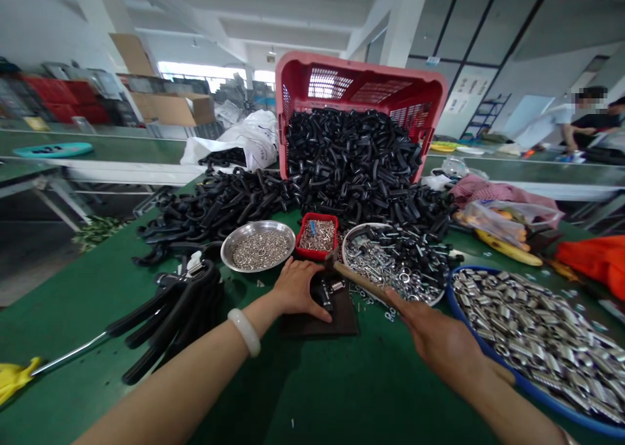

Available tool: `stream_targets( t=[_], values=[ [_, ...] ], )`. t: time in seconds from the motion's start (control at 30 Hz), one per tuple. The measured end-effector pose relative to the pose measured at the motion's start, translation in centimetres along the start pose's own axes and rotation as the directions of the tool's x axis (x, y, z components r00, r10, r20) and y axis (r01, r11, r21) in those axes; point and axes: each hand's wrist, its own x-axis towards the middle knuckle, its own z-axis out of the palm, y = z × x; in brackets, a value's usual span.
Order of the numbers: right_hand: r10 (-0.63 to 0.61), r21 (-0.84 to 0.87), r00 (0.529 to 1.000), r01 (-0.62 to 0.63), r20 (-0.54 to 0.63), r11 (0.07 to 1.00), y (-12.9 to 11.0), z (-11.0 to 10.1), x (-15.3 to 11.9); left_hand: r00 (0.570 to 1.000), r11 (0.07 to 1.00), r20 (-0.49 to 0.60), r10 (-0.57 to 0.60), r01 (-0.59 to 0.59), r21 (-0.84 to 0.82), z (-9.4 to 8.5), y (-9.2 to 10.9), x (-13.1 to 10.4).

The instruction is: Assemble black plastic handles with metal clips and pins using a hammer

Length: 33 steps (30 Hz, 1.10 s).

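Observation:
My left hand (299, 290), a white bangle on its wrist, curves around a small black part (323, 296) and steadies it between thumb and fingers. That part sits on a dark flat pad (319, 326) on the green table. A small metal spring (336, 287) lies at the part's right side. My right hand (434, 334) is closed round the wooden handle of a hammer (364, 281). The hammer's head is just above and beyond the black part; I cannot tell whether they touch.
Beyond the pad are a metal bowl of small pins (225, 255), a red tray (336, 249) and a round tray of bolts and rings (344, 249). Springs fill a blue-rimmed basin (456, 295). Black handles (180, 301) lie left; a red crate (361, 67) spills black parts. People work far right.

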Motion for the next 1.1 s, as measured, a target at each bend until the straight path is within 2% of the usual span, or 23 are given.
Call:
stream_targets(
  t=[0.1, 0.17, 0.27, 0.4, 0.5, 0.6, 0.7, 0.8, 0.87, 0.93, 0.97, 1.0, 1.07, 1.1],
  values=[
    [-0.011, 0.035, 0.999, 0.010, 0.041, 0.999, 0.0, -1.2, 0.1, 1.000, 1.000, -0.002, 0.011, -0.011, -0.005, 0.2, -0.1, 0.0],
    [-0.004, 0.087, 1.000, 0.003, 0.017, 0.996, -0.1, -1.8, 0.1, 1.000, 1.000, -0.001, 0.019, -0.019, -0.005, 0.3, -0.2, 0.0],
    [-0.003, 0.124, 1.000, 0.003, 0.005, 0.992, -0.3, -1.7, 0.0, 1.000, 1.000, 0.006, 0.026, -0.026, -0.009, 0.3, -0.2, 0.1],
    [0.004, 0.109, 0.991, -0.019, 0.133, 0.994, -0.2, -0.7, 0.5, 1.000, 1.000, 0.012, 0.010, -0.010, 0.008, 0.1, -0.2, 0.1],
    [0.032, 0.147, 0.972, -0.067, 0.233, 0.987, 0.6, -1.2, 1.4, 0.999, 0.999, 0.020, 0.039, -0.039, 0.025, 0.0, -0.3, 0.0],
    [0.140, 0.194, 0.944, -0.204, 0.300, 0.960, 3.0, -2.3, 2.2, 0.997, 0.995, 0.016, 0.081, -0.082, 0.056, -0.1, -0.2, -0.6],
    [0.300, 0.138, 0.874, -0.375, 0.383, 0.917, 7.2, -2.8, 2.8, 0.995, 0.992, -0.066, 0.075, -0.068, 0.102, 0.1, 0.6, -1.9],
    [0.401, -0.092, 0.841, -0.395, 0.364, 0.914, 10.9, -2.6, 3.5, 0.993, 0.989, -0.113, 0.044, -0.027, 0.146, 0.7, 1.6, -3.2],
    [0.443, -0.289, 0.847, -0.363, 0.294, 0.886, 11.1, -2.3, 4.4, 0.994, 0.984, -0.106, 0.036, -0.017, 0.180, 1.1, 2.0, -3.7],
    [0.363, -0.362, 0.914, -0.281, 0.181, 0.889, 9.1, -1.4, 5.6, 0.994, 0.978, -0.094, 0.050, -0.030, 0.205, 1.2, 2.2, -3.6],
    [0.262, -0.339, 0.960, -0.215, 0.098, 0.916, 7.4, -0.7, 6.2, 0.994, 0.976, -0.086, 0.063, -0.043, 0.212, 1.1, 2.1, -3.4],
    [0.112, -0.246, 0.990, -0.089, 0.082, 0.965, 5.5, 0.3, 6.8, 0.994, 0.975, -0.078, 0.072, -0.054, 0.215, 0.8, 2.1, -3.1],
    [-0.148, 0.009, 0.984, 0.148, 0.096, 0.989, 1.7, 2.4, 8.0, 0.995, 0.977, -0.062, 0.080, -0.066, 0.201, -0.2, 1.9, -2.4],
    [-0.216, 0.126, 0.971, 0.202, 0.107, 0.971, 0.1, 3.5, 8.5, 0.996, 0.980, -0.049, 0.079, -0.069, 0.185, -1.0, 1.8, -2.0]
  ],
)
